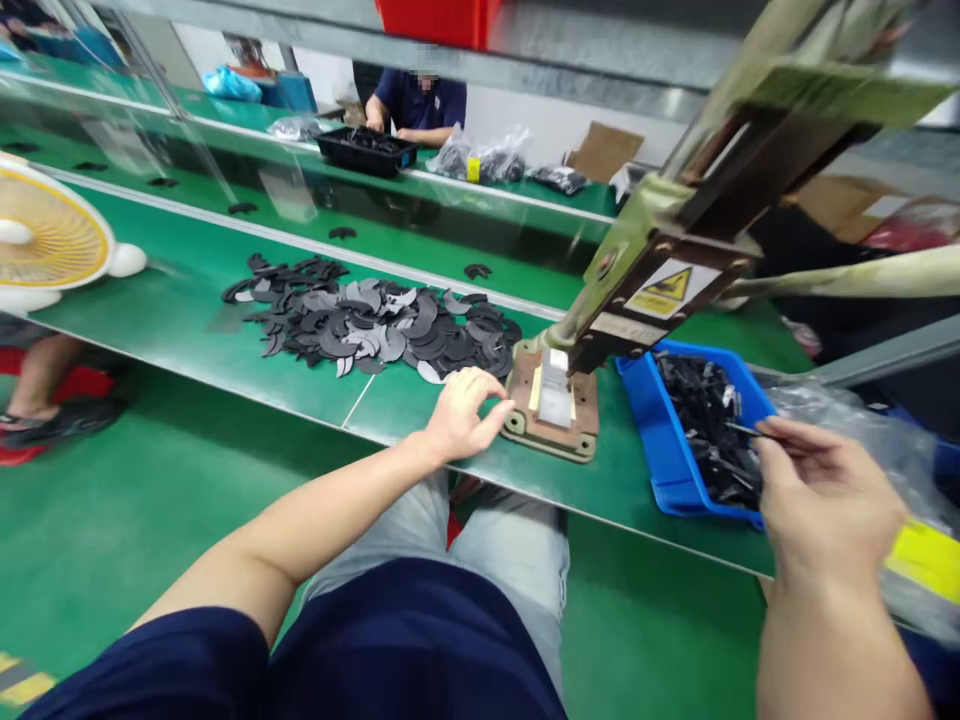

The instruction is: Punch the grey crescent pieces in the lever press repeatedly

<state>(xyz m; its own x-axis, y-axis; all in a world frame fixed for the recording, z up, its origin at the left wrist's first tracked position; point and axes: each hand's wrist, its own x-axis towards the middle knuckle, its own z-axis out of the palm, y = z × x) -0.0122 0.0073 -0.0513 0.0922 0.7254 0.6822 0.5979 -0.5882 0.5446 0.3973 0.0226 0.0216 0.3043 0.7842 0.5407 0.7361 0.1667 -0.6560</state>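
My left hand (466,412) rests on the green bench beside the brown base plate (553,432) of a small press (675,250), fingers loosely curled, nothing visibly in them. A heap of dark crescent-shaped flat parts (367,322) lies just beyond it. My right hand (817,490) hovers over the blue bin (660,440) of small black parts (709,420), pinching a thin black piece (746,430) between thumb and fingers.
A yellow fan (45,240) stands at the left. Another person in a dark shirt (420,100) works at a black tray (367,150) across the far bench, with plastic bags (487,158) nearby. A clear plastic bag (885,450) lies right of the bin.
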